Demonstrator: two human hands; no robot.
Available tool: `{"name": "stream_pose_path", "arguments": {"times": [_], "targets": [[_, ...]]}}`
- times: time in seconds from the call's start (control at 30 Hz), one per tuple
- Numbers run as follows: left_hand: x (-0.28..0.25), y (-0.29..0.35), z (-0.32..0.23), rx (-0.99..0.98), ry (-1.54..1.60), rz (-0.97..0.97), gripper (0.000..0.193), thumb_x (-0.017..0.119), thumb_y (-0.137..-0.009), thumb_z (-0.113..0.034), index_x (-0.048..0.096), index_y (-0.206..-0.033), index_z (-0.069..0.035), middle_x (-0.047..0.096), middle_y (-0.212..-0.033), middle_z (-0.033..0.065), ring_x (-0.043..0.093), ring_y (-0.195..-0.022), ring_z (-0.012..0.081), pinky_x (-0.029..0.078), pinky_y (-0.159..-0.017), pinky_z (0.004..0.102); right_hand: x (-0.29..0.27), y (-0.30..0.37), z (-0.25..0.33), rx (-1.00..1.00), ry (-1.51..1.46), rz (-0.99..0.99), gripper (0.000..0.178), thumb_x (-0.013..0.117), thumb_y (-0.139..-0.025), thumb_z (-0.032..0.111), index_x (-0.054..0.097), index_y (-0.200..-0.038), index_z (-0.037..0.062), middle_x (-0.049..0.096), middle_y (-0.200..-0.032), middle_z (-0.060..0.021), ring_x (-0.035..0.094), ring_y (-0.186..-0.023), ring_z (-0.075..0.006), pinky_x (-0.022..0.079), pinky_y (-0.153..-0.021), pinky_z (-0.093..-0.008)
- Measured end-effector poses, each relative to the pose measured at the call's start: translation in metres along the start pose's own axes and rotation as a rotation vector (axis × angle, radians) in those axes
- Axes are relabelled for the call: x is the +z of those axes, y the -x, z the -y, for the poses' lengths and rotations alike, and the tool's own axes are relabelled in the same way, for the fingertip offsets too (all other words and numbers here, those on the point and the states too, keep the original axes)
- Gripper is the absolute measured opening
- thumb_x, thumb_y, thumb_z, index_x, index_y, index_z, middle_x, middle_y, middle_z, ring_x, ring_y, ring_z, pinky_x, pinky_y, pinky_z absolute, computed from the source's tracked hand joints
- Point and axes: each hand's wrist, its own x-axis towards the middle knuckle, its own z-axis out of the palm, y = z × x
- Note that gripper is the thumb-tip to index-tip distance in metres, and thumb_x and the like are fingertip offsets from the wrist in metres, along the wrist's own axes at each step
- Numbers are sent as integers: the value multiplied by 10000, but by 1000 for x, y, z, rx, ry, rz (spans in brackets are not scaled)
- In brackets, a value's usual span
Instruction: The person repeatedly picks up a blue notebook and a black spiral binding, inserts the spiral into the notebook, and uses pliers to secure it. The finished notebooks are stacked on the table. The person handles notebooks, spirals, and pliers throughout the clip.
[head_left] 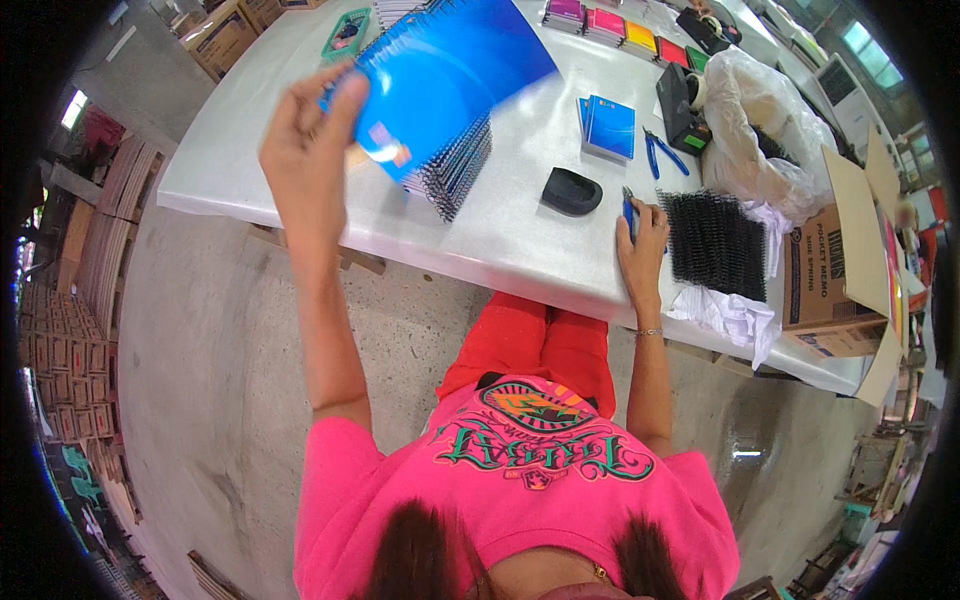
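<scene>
My left hand (315, 140) is raised over the table's left side, its thumb and fingers closed on the edge of a blue spiral notebook (450, 85). The hand is a little blurred. Under the notebook stands a stack of spiral-bound notebooks (455, 170), partly covered by it. At the table's near edge my right hand (645, 240) is closed round blue-handled pliers (629, 208), their dark tip pointing away from me. Left of that hand lies a black, rounded holder (572, 191). Black plastic-looking spiral coils (715, 240) lie in a pile just right of it.
Beyond my right hand are small blue notebooks (610, 127) and a second pair of blue-handled pliers (664, 154). A tape dispenser (683, 110), a plastic bag (765, 130) and an open carton (830, 270) line the right. Colourful notebooks (605, 25) and a green basket (346, 34) sit farther back.
</scene>
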Motion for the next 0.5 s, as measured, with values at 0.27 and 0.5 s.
{"name": "stream_pose_path", "arguments": {"times": [0.27, 0.5], "targets": [[3, -75, 54, 162, 55, -139, 323, 762, -879, -224, 626, -1026, 30, 676, -940, 92, 603, -787, 99, 475, -713, 222, 1, 1, -2, 9, -18, -1, 389, 637, -897, 176, 578, -1263, 59, 503, -1228, -210, 472, -1147, -373, 370, -1018, -470], [7, -70, 88, -82, 195, -142, 303, 744, -889, -260, 622, -987, 0, 609, -849, 32, 530, -766, 82, 430, -697, 224, 1, 2, -4, 7, -16, 7, 398, 636, -895, 176, 573, -1270, 58, 494, -1243, -214, 459, -1172, -378, 357, -1035, -471]]}}
